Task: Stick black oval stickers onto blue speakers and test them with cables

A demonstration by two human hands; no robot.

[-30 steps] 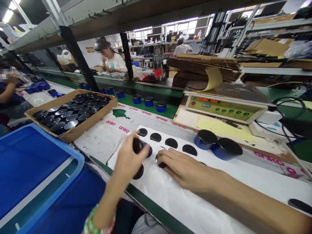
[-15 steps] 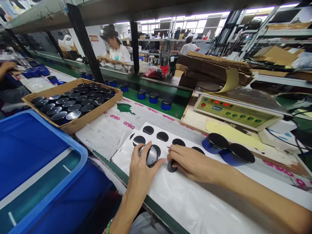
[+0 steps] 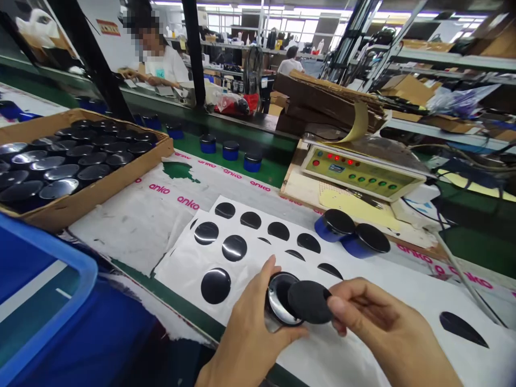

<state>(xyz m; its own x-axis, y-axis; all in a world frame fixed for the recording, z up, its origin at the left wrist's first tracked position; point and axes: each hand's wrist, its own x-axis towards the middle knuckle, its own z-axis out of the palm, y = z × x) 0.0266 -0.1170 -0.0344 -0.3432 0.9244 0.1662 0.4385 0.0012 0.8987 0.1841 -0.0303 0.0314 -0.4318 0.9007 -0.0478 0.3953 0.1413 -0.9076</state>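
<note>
My left hand (image 3: 252, 322) is wrapped round a round container with a shiny metallic top and a black rim (image 3: 278, 305). Pinched at its right edge by my right hand (image 3: 374, 317), a thin black round sticker (image 3: 310, 302) is tilted over the right part of that top. Whether the two touch, I cannot tell. Beneath both hands lie white backing sheets (image 3: 173, 269) bearing several black round stickers (image 3: 234, 248). Two blue jars with black tops (image 3: 366, 240) stand beyond my right hand.
A cardboard tray (image 3: 165, 150) full of black-topped jars is at the left, above a blue plastic bin (image 3: 80, 258). More blue jars (image 3: 230, 150) stand on the green belt. A device with red and green lights (image 3: 363, 171) sits at back right. A person (image 3: 167, 64) works across the belt.
My right hand has peeled the black sticker off the sheet and brought it over the container. My left hand has moved the container right and nearer. The camera view has shifted right.
</note>
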